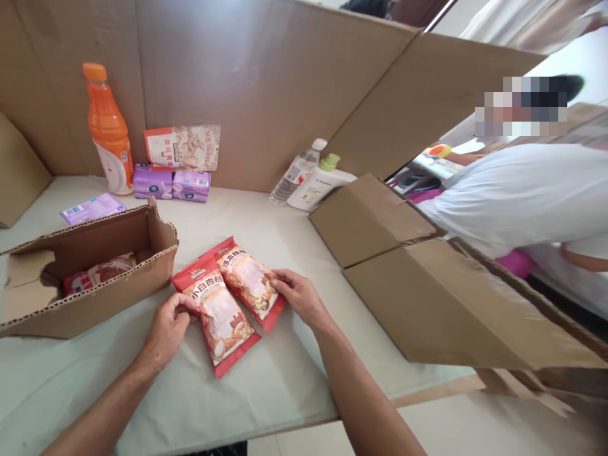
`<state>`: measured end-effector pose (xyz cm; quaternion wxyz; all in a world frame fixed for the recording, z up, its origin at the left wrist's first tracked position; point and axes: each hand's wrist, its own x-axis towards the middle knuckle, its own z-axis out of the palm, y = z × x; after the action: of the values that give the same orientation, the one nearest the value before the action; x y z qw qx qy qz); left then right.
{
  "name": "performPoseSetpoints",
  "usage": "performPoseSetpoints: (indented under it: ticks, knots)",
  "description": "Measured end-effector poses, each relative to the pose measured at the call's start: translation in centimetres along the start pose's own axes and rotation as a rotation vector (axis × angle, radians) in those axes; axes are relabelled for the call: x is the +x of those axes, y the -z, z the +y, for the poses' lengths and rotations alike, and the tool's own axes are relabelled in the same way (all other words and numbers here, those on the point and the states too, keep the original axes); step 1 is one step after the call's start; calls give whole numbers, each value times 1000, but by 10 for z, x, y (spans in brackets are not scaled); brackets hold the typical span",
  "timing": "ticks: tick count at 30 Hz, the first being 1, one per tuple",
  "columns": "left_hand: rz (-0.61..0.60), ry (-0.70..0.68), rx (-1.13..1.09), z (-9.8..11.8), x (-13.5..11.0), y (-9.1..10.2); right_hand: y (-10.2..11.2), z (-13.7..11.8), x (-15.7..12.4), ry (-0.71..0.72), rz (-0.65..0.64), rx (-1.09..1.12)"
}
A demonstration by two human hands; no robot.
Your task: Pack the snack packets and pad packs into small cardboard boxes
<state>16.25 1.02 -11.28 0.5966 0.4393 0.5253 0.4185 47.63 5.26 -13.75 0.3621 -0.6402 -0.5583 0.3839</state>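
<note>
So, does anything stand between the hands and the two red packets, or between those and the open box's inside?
Nothing visible separates the left hand from the left packet or the right hand from the right packet: they touch. For the open box, its raised end wall stands between the packets and its inside.

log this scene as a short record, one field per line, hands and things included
left hand: fingers at the left edge of the nearer red-and-cream plastic packet
right hand: fingers at the right edge of the farther red-and-cream plastic packet
surface: pale green cloth
left: open brown cardboard box, a red plastic packet inside
back left: tall orange plastic bottle, upright; red-and-beige pouch above two purple packs
back right: clear plastic bottle, tilted, beside white green-capped bottle
</note>
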Motion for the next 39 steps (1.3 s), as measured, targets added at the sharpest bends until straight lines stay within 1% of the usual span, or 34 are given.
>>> performPoseSetpoints:
  ticks: [4, 7, 11, 18, 22, 25, 31, 34, 36, 39]
  knots:
    - [-4, 52, -76, 0, -2, 5, 2, 0, 15, -2, -21, 9]
    - [-19, 70, -141, 3, 0, 5, 4, 0, 12, -14, -32, 10]
    - [-12, 72, -185, 11, 4, 2, 8, 3, -8, -24, -21, 6]
    - [-7, 81, -151, 19, 3, -7, 20, 13, -48, -37, 11, 3]
    - [-36, 65, -118, 21, 1, -13, 21, 16, -61, -29, 27, -6]
    - [-71, 56, -85, 22, 0, -16, 22, 12, -64, -24, 20, 1]
    - [-50, 50, -35, 26, 4, -19, 26, -4, -56, -61, -8, 29]
    - [-36, 88, -15, 28, 12, -22, 24, -8, -48, -27, -39, -31]
    - [-12, 121, -3, 28, 17, -23, 24, -8, -39, 4, -44, -60]
    - [44, 148, -11, 23, 22, -21, 24, -9, -18, 35, -1, -71]
